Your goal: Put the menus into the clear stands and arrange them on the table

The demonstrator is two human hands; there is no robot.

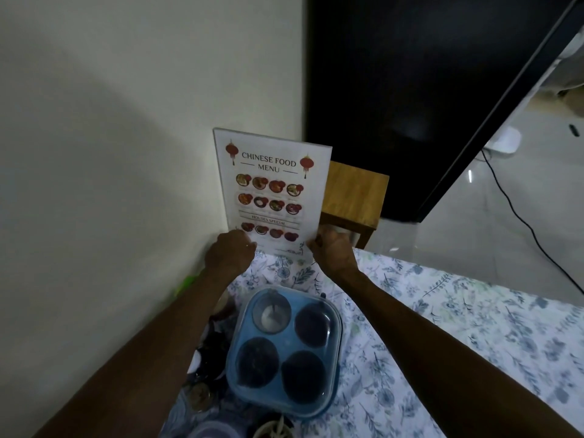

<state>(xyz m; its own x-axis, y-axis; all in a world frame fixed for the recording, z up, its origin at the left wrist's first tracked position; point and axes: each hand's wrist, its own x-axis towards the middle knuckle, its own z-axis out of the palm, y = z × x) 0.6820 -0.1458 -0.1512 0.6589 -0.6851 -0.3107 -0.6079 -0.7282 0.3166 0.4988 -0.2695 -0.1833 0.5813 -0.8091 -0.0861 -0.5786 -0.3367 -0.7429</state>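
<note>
A white "Chinese Food Menu" sheet (271, 188) stands upright inside a clear stand at the far edge of the table, close to the wall. My left hand (230, 255) grips its lower left corner. My right hand (331, 251) grips the lower right corner. The stand's base is hidden behind my hands. The table carries a floral blue-and-white cloth (442, 327).
A blue four-compartment container with a clear lid (284, 352) sits just behind my hands. Small jars (199, 396) and dark items crowd the table's left edge by the white wall. A wooden stool (354, 197) and a black panel stand beyond the table; a cable runs on the tiled floor.
</note>
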